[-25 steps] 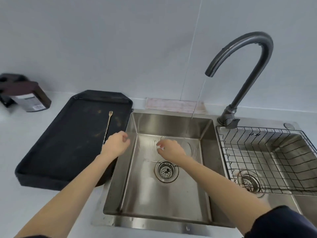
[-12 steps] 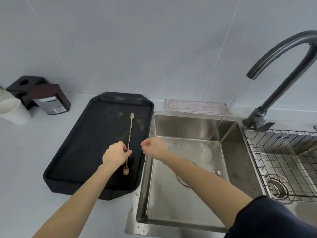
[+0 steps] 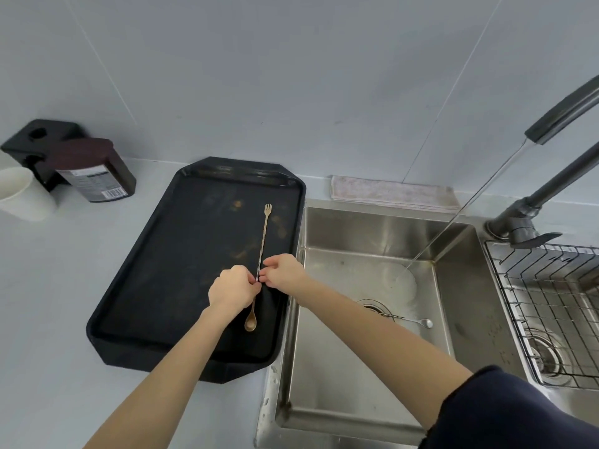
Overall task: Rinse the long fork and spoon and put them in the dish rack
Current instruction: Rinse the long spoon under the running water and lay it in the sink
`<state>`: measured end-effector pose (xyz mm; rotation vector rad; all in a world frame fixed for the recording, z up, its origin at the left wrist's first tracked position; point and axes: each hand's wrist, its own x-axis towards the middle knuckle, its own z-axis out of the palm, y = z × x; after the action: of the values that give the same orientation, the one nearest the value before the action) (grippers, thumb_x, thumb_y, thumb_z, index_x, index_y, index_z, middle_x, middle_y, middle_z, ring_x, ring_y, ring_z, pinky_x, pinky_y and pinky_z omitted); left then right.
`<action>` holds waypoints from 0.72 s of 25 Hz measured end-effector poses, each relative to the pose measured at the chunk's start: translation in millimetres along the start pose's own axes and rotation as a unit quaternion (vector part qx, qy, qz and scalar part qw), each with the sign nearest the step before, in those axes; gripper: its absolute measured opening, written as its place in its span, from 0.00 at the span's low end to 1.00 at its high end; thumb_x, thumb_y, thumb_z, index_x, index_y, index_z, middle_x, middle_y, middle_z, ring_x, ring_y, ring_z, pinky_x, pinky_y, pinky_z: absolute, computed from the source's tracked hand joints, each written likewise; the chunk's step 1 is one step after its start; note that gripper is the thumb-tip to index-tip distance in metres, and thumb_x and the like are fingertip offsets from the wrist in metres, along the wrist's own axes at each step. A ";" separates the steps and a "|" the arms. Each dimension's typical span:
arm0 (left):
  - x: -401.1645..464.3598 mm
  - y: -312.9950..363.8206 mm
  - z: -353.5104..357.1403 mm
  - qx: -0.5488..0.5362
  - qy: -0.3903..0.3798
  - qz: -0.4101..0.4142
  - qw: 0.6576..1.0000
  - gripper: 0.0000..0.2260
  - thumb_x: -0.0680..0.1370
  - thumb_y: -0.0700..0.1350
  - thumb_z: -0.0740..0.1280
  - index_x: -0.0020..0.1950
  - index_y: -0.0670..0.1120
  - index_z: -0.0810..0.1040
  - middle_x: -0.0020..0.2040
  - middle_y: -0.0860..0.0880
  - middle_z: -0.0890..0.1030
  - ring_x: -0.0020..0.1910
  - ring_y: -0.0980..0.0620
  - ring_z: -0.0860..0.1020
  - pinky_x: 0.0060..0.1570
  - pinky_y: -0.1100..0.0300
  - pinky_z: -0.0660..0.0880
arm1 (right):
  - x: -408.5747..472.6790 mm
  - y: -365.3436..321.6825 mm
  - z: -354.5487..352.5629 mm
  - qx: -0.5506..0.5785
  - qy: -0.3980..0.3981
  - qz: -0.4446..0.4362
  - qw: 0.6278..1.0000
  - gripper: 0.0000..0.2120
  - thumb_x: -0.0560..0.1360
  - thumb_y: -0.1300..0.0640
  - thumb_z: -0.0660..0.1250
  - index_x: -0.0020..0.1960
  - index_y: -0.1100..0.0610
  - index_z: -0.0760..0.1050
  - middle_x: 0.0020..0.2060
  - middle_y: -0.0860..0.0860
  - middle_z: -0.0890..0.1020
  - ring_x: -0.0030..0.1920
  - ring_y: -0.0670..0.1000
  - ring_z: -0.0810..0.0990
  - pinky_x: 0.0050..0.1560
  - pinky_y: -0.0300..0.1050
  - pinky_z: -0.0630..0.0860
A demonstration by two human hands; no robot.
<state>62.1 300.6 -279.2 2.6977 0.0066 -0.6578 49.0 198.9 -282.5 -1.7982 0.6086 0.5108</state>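
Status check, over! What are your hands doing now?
Both hands, left and right, pinching gold fork-spoon stirrer mid-handle over black tray. Faucet water running. Nothing blocking.

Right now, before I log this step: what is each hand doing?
Left hand: closed, pinching the middle of the gold fork-and-spoon stirrer over the black tray.
Right hand: closed, pinching the same stirrer.

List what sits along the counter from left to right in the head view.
White cup → brown bottle → black tray → gold fork-spoon stirrer → sink basin → faucet → wire dish rack.
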 end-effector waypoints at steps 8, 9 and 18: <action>-11.7 2.2 -10.2 -0.109 -0.017 0.042 0.993 0.06 0.76 0.45 0.65 0.47 0.43 0.78 0.38 0.48 0.80 0.42 0.50 0.78 0.47 0.56 0.75 | -23.0 -9.5 -11.9 0.115 -0.004 0.017 0.993 0.17 0.77 0.68 0.58 0.66 0.67 0.68 0.51 0.61 0.77 0.53 0.53 0.78 0.61 0.46 0.76; -15.7 5.8 -12.4 -0.125 -0.021 0.055 0.990 0.05 0.76 0.45 0.65 0.46 0.44 0.77 0.36 0.50 0.79 0.41 0.51 0.77 0.48 0.56 0.74 | -26.1 -10.7 -15.8 0.127 -0.002 0.012 0.992 0.16 0.78 0.68 0.57 0.65 0.66 0.70 0.46 0.58 0.77 0.50 0.51 0.76 0.59 0.45 0.76; -55.5 69.9 0.7 -0.199 -0.065 0.150 0.966 0.02 0.76 0.43 0.66 0.45 0.45 0.74 0.38 0.51 0.77 0.38 0.54 0.76 0.40 0.65 0.72 | -50.7 2.1 -90.6 0.272 0.055 -0.008 0.961 0.06 0.79 0.60 0.60 0.48 0.59 0.75 0.34 0.50 0.75 0.33 0.45 0.72 0.34 0.36 0.68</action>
<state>18.5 239.4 -230.9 2.2061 -0.2690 -0.6569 12.4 119.5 -226.5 -1.3095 0.7288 0.2009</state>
